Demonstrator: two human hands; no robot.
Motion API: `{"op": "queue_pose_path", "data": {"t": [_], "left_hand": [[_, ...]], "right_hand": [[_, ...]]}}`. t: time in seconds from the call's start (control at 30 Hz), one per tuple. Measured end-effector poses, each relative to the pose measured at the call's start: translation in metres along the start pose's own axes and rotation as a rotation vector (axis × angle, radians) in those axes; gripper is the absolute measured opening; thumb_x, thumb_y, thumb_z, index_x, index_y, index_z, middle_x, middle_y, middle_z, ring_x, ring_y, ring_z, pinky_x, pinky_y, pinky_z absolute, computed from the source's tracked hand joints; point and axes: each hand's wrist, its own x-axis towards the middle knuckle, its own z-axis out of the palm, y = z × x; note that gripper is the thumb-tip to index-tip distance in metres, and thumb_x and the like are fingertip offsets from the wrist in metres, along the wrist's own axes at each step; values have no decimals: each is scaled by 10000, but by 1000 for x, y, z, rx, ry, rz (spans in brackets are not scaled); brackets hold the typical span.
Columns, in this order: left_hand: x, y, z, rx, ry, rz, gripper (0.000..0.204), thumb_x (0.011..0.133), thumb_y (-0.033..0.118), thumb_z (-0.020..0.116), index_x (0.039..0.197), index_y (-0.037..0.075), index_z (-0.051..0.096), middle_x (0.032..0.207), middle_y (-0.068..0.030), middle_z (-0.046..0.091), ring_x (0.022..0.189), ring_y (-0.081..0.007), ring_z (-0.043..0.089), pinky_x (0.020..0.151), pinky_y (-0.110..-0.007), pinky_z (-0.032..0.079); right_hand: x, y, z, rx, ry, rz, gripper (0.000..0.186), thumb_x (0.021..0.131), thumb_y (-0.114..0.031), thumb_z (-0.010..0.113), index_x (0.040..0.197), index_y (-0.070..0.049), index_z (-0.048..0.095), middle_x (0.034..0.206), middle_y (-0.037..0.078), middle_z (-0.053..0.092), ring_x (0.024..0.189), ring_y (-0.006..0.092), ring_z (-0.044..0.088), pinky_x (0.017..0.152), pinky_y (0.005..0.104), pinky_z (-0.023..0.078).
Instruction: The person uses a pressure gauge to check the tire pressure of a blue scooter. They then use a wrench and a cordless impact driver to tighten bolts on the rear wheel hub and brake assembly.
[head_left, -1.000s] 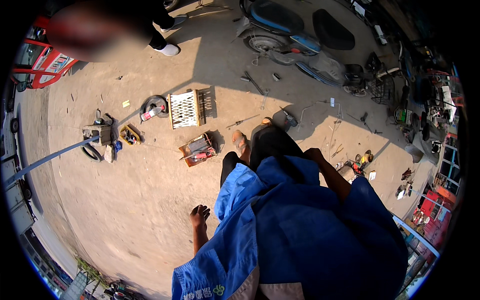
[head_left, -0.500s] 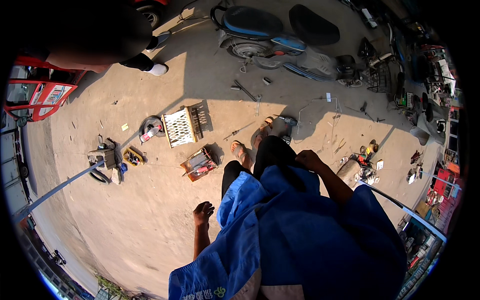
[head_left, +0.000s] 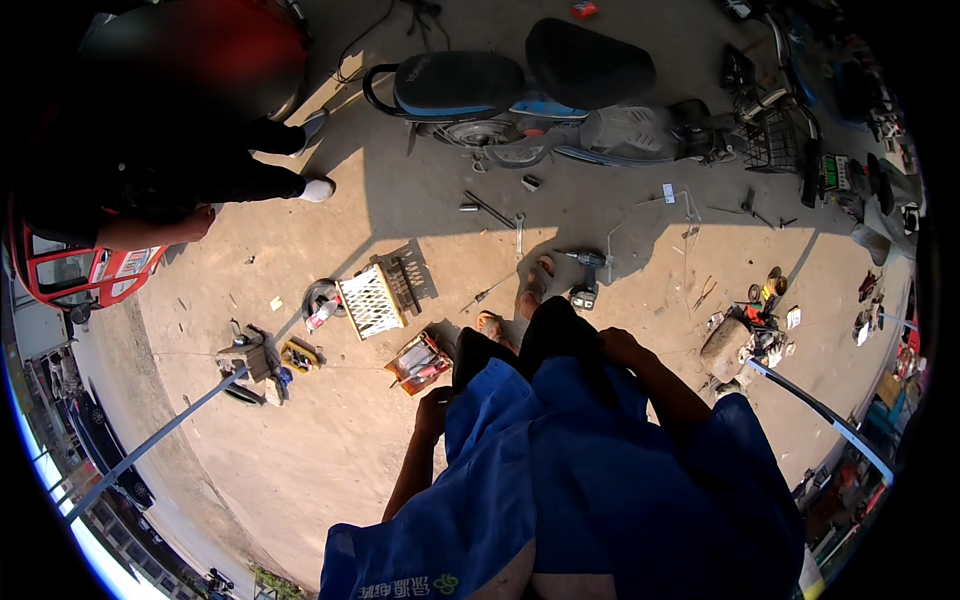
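Observation:
My left hand (head_left: 432,408) is down beside my left knee, its fingers dark and partly hidden against the leg. My right hand (head_left: 621,346) rests on my right thigh, fingers laid over the dark trousers with nothing seen in them. Just beyond my feet, a cordless drill (head_left: 586,272) stands on the ground. A long thin screwdriver-like tool (head_left: 484,295) lies left of my feet. Nearest to my left hand is an open red tray of tools (head_left: 418,362). Farther ahead lies a wrench (head_left: 519,234).
An electric scooter (head_left: 590,130) stands across the far side. Leftward are a white lattice crate (head_left: 371,302), a tyre (head_left: 322,296) and a yellow tray (head_left: 299,355). Pliers (head_left: 705,291) and a cylindrical canister (head_left: 727,349) lie right. Another person (head_left: 230,170) stands far left.
My left hand has moved in and forward, from out beside me to my left knee. My right hand stays on the thigh. The view has shifted, and the other person's arm now shows lower.

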Motion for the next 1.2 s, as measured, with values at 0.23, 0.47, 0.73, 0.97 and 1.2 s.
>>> {"op": "queue_pose_path", "data": {"t": [0.23,0.47,0.73,0.97,1.2], "left_hand": [[21,58,-13,321,97,224,261,772,185,700,966,10,696,882,-177,706,810,-298,696,728,-387,545],[41,84,-49,375,-413,-48,184,788,129,680,925,8,705,829,-128,710,750,-210,679,690,-327,530],[102,118,-88,578,-1232,-120,150,818,98,623,947,41,673,803,-105,680,722,-178,638,655,-318,512],[243,76,-57,677,-1468,109,273,903,280,578,962,27,661,845,-114,675,805,-229,658,711,-352,522],[463,117,13,1039,-1007,280,290,887,293,585,1018,46,661,1011,-178,655,947,-336,632,812,-429,485]], "right_hand": [[-14,5,-27,127,-79,-39,243,812,-207,570,925,-30,692,935,241,674,882,363,667,799,451,519],[-35,-39,-64,448,-211,-196,269,783,-46,522,1006,55,633,912,242,667,841,279,650,754,397,518],[23,-87,19,350,-606,-318,248,821,-143,566,986,28,638,887,214,671,738,270,638,672,402,508],[225,-99,44,416,-127,-387,183,825,-153,582,894,-4,661,879,154,690,778,321,663,714,406,519],[459,-64,-27,641,319,60,157,775,-171,600,824,-56,695,813,163,695,820,354,677,765,446,536]]}}
